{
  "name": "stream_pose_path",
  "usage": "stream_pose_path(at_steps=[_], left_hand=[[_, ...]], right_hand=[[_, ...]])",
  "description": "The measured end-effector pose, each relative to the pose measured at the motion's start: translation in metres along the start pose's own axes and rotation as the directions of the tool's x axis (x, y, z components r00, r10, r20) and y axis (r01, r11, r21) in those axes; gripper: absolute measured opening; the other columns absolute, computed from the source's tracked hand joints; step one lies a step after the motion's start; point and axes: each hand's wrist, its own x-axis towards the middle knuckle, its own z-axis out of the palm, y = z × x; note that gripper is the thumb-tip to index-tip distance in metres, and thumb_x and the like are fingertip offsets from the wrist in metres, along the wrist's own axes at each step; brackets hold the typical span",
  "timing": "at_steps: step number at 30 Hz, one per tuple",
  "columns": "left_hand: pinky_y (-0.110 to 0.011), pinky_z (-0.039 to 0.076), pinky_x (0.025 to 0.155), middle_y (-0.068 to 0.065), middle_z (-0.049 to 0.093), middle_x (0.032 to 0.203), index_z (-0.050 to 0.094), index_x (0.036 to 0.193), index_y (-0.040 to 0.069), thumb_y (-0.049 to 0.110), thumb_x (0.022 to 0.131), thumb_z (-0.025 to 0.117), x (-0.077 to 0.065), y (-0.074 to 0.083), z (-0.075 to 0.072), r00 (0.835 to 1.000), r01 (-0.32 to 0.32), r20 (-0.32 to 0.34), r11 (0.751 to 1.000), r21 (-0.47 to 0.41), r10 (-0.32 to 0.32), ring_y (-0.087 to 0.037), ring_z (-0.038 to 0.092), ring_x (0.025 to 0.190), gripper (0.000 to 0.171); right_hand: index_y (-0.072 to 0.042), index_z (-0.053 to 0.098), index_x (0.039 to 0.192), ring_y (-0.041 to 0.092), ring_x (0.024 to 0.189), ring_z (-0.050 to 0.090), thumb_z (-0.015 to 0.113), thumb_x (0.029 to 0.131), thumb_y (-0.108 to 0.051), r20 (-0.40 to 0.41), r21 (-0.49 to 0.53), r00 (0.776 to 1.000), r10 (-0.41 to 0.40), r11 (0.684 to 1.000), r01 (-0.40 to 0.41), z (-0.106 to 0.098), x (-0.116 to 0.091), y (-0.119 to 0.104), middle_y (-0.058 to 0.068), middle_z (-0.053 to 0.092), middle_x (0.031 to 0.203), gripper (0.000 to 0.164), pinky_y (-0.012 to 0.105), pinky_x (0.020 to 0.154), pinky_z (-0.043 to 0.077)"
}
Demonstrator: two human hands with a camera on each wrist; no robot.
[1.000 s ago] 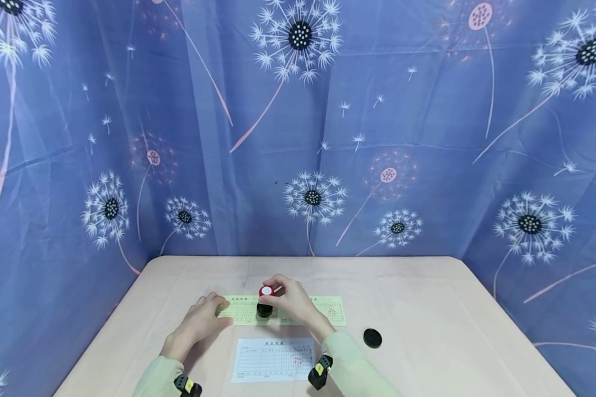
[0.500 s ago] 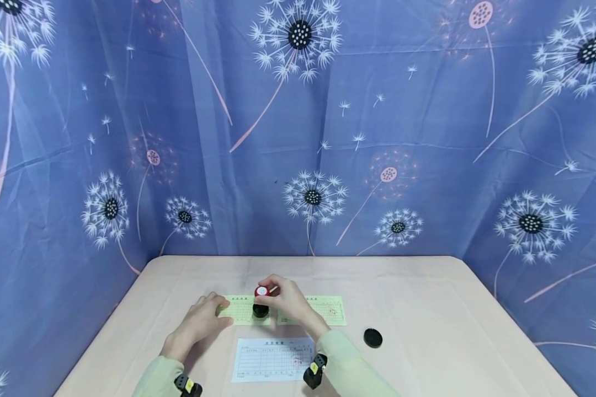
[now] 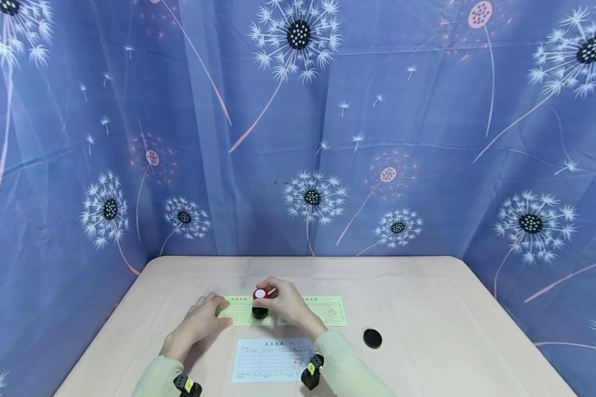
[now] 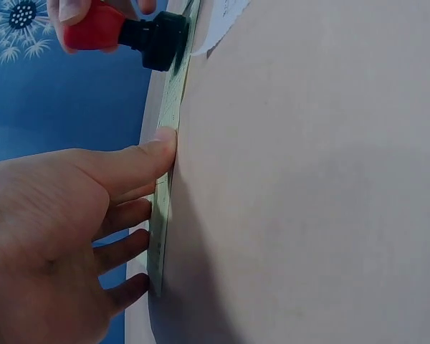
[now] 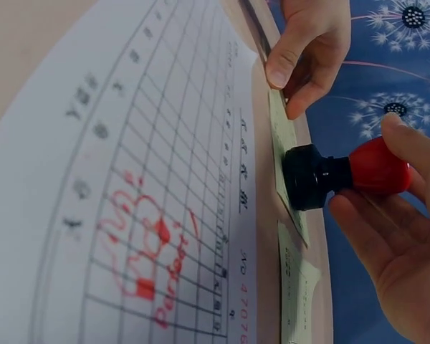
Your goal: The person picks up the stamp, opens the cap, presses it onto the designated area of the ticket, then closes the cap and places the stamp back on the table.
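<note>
Presently I have the right hand pinching a red-handled stamp, thumb and fingers either side of the knob. Its black base sits just below those fingers, against the left green slip.

Left hand: fingers spread, only slightly bent, a wide gap between thumb and forefinger. Thumb tip rests on the slip's near edge, other fingertips about its left part. How hard they press, I cannot tell.

Right green slip: partly beneath the right hand, red mark showing to the right of those fingers.

White sheet: nearer the body than either set of fingers, between the forearms, ruled as a form. Red print on it, lettering that looks like "Perfect".

Containers: I log one lid-like black disc, flat on the table, well to the right of the right fingers. Which face is up, I cannot make out.

Dandelion-patterned blue curtain hangs well beyond both hands' fingertips.
</note>
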Motion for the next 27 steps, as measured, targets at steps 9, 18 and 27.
stream_pose_path(at_steps=[9, 18, 27], left_hand=[[-0.055, 0.043, 0.100, -0.012, 0.059, 0.124, 0.066, 0.118, 0.003, 0.023, 0.083, 0.078, -0.0006, 0.0016, 0.0008, 1.000, -0.003, 0.003, 1.000, 0.001, 0.003, -0.033, 0.053, 0.115, 0.042], [-0.055, 0.043, 0.099, -0.011, 0.060, 0.123, 0.065, 0.120, 0.003, 0.024, 0.083, 0.078, -0.0013, 0.0017, -0.0007, 1.000, -0.008, 0.002, 1.000, 0.005, 0.008, -0.033, 0.053, 0.115, 0.044], [-0.054, 0.043, 0.099, -0.010, 0.060, 0.123, 0.065, 0.120, 0.002, 0.024, 0.083, 0.078, -0.0008, -0.0003, 0.0001, 1.000, -0.004, 0.006, 1.000, 0.014, 0.004, -0.032, 0.053, 0.114, 0.045]], right_hand=[[-0.009, 0.070, 0.112, 0.016, 0.085, 0.068, 0.081, 0.083, -0.023, 0.013, -0.038, 1.000, 0.017, 0.999, -0.016, 0.0014, -0.0011, 0.0013, 0.001, 0.072, 0.097, 0.034, 0.018, 0.071, 0.054], [-0.010, 0.071, 0.111, 0.015, 0.085, 0.067, 0.081, 0.083, -0.023, -0.022, -0.008, 0.999, 0.028, 1.000, -0.028, 0.0061, -0.0018, 0.0013, 0.004, 0.072, 0.099, 0.033, 0.019, 0.072, 0.054], [-0.008, 0.071, 0.110, 0.018, 0.086, 0.067, 0.082, 0.081, -0.019, -0.033, 0.046, 0.998, 0.062, 0.997, -0.060, 0.0100, -0.0009, 0.0034, 0.006, 0.072, 0.099, 0.033, 0.019, 0.070, 0.054]])
